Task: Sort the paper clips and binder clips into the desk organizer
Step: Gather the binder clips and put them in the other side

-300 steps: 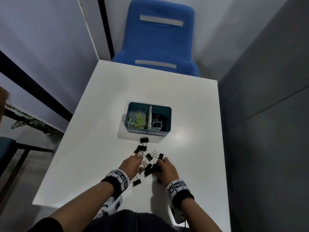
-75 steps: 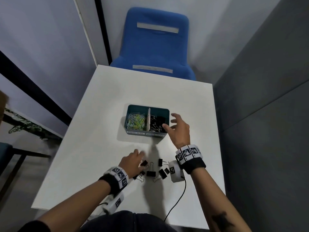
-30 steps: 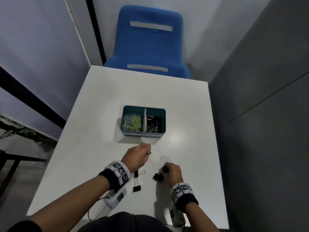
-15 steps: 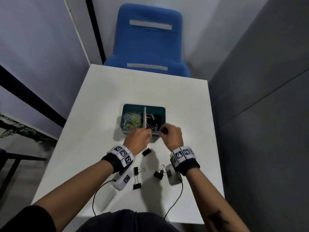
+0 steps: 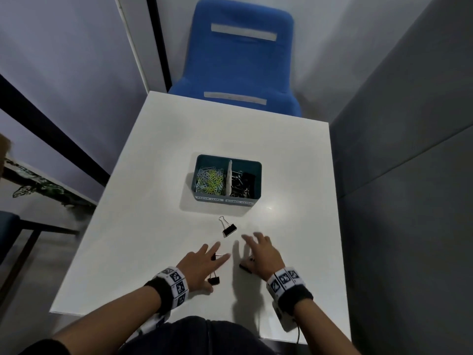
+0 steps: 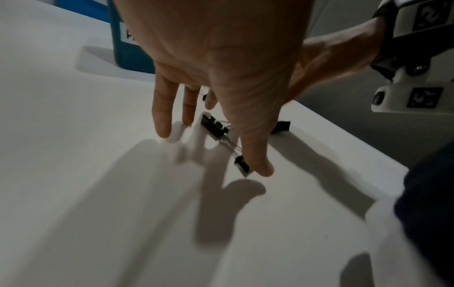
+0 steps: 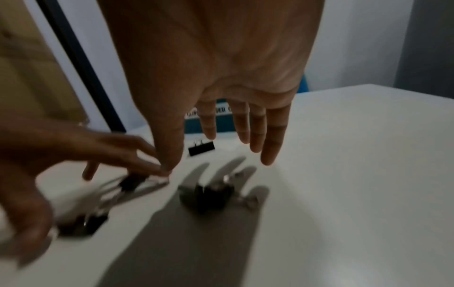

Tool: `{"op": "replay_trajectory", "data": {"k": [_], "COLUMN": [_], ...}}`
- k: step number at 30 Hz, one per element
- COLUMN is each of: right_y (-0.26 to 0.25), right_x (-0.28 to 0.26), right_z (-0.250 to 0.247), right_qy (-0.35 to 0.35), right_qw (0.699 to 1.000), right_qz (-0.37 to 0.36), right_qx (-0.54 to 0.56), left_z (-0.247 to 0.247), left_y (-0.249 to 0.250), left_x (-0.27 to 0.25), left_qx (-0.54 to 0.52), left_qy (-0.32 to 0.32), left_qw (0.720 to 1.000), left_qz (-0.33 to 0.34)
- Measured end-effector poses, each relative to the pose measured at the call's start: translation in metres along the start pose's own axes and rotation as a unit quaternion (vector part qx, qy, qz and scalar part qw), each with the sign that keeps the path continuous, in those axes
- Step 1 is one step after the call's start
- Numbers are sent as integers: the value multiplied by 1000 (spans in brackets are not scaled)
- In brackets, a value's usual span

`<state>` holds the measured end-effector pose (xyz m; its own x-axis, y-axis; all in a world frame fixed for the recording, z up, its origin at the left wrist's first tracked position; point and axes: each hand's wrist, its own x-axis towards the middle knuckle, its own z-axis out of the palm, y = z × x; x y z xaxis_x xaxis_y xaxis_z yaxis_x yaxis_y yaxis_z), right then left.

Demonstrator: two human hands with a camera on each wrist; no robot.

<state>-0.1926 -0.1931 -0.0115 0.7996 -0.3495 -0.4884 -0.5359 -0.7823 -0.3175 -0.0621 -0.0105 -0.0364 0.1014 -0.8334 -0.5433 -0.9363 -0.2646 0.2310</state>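
We see the teal desk organizer (image 5: pixel 228 199) sitting mid-tabletop (image 5: pixel 158 175), its long axis running left to right, with coloured paper clips (image 5: pixel 210 181) in the left compartment and black binder clips (image 5: pixel 242 184) in the right. Just in front of it one loose binder clip (image 5: pixel 229 230) lies alone — black body toward us and to the right, wire handles pointing away toward the organizer's front wall. Our left hand (image 5: pixel 202 265) is spread flat and released, fingers straight, over two more clips: one (image 5: pixel 214 280) beside the thumb, another (image 5: pixel 213 257) showing between the fingers. In the left wrist view the thumb tip touches the nearer clip (image 6: pixel 242 164), while the farther one (image 6: pixel 213 126) lies free under the palm, long axis slanting away. Our right hand (image 5: pixel 261 252) is likewise open, fingers extended, hovering above a fourth clip (image 5: pixel 245 268) that the right wrist view shows only as a blur in the hand's shadow. The near tabletop edge lies close behind both wrists; bare white surface spreads to either side. A blue chair (image 5: pixel 243 60) stands past the far edge, and grey walls close in on the right.
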Motion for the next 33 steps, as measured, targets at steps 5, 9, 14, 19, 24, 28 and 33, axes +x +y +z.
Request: {"op": "replay_trajectory", "data": {"k": [5,9,14,19,24,28,33], "right_y": [9,5,2,2,6,12,-1], "right_x": [-18,-20,-16,-13,-9,-9,-8], "right_z": [44,57,64,71,67,59,7], "right_qy": [-30,18,54,82,86,94,169], "right_qw": [997,998,996,996,995,987,969], "right_qz": [-33,-42,-35,-10,22,50,39], "right_qx": [-68,-48,-55,-21,53,122,176], "left_z": [11,18,8,4,-6,-14,-13], "left_y": [-1,-1,6,6,6,2,-6], "left_x": [-3,3,7,15,11,6,4], "left_qx": [70,79,47,-9,-45,-69,-129], "left_qy": [32,51,26,22,40,55,56], "left_qw": [996,992,997,1000,998,995,987], "left_qz": [51,89,61,11,-25,-52,-78]}}
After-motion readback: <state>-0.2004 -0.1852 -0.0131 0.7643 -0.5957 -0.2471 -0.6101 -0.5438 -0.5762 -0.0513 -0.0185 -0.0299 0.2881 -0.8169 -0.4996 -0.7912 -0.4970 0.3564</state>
